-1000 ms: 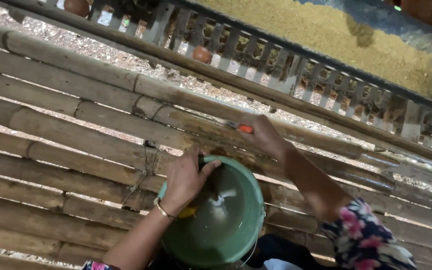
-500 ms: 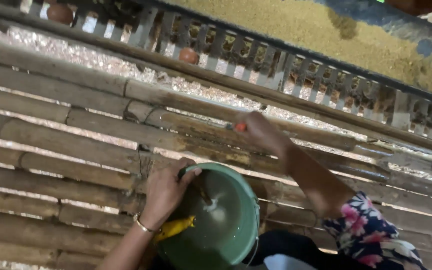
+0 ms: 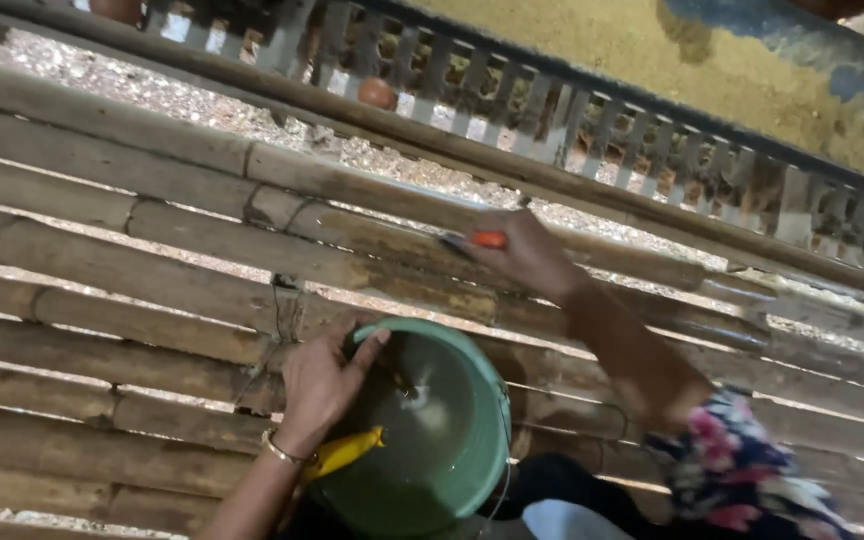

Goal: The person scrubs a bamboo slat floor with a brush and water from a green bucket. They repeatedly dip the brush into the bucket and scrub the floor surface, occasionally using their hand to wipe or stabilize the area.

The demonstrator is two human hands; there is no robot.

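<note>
A green plastic bucket (image 3: pixel 472 440) sits low in the middle of the head view, with a yellow handle piece (image 3: pixel 344 452) at its left rim. My left hand (image 3: pixel 324 385) grips the bucket's rim on the near left side, a bangle on the wrist. My right hand (image 3: pixel 524 252) reaches out over the bamboo poles (image 3: pixel 152 290) and is closed around a small tool with an orange handle (image 3: pixel 489 239). Its tip rests on a pole. A floral sleeve covers my right upper arm.
The floor is made of long horizontal bamboo poles with gaps between them. A slatted cage front (image 3: pixel 592 140) runs along the far side, with a brown egg (image 3: pixel 377 94) lying behind it. A yellow wall rises beyond.
The view has shifted so the bucket and hands sit lower right. My left hand stays on the bucket rim and my right hand has stayed on the poles with the tool.
</note>
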